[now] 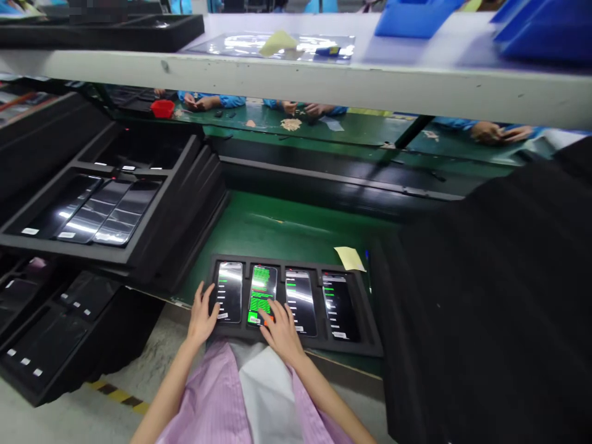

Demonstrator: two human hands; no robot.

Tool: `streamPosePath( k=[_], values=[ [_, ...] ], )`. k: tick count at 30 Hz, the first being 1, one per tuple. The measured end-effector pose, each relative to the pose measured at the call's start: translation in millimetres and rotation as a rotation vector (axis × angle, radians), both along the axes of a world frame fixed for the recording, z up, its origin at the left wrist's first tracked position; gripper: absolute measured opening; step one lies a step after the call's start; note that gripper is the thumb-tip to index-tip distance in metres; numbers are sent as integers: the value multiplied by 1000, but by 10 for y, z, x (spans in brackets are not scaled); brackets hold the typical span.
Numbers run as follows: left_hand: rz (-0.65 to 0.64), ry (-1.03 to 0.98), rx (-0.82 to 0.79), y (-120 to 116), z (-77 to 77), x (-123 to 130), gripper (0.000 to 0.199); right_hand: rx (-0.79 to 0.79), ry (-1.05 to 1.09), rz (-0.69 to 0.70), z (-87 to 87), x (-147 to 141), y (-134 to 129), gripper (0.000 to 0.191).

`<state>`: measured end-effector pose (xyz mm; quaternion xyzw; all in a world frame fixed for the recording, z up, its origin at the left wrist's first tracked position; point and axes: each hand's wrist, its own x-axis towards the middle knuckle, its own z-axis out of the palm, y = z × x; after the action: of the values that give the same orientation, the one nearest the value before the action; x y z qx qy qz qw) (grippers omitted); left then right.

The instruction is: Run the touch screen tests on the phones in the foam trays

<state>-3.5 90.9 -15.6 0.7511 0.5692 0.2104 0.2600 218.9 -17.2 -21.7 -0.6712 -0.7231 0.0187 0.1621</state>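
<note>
Has left hand (202, 316) loosely open at the left end of the foam tray (370, 320), gripping nothing; has right hand (283, 332) spread over the tray's second phone (264, 275), grasping nothing, contact unclear; seems partway along, judging by dense green text (259, 300) there against sparse lists (328, 295) on the tray's other three phones (343, 311), likely left to do; left of the tray, glossy dark phones (124, 213) in stacked trays (97, 254); beyond the tray, red bin (163, 110), contents unclear.

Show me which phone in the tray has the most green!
The second phone from the left: green covers much of its screen, while the other three show just small green bits.
</note>
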Motion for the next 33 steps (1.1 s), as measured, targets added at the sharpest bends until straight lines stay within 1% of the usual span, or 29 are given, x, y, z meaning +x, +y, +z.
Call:
streamPosePath(
  k=[4, 6, 11, 19, 23, 27, 30, 33],
  values=[
    [-28, 86, -5, 8, 64, 29, 41, 57, 17, -147, -25, 60, 30, 37],
    [-36, 126, -9, 14, 85, 45, 41, 71, 15, -194, -23, 92, 59, 37],
    [-43, 207, -11, 21, 105, 77, 41, 83, -23, -226, -1, 145, 125, 38],
    [-35, 258, 2, 17, 77, 73, 43, -17, -41, -257, 88, 100, 248, 37],
    [-21, 251, 10, 23, 69, 76, 44, 13, -49, -308, 75, 176, 166, 39],
    [-4, 229, 20, 25, 53, 86, 44, 38, -85, -428, 9, 367, -4, 39],
    [10, 213, 24, 29, 31, 90, 45, 3, -123, -477, 0, 489, -84, 38],
    [19, 200, 27, 34, 13, 95, 44, -37, -158, -472, 37, 571, -121, 38]
  ],
)
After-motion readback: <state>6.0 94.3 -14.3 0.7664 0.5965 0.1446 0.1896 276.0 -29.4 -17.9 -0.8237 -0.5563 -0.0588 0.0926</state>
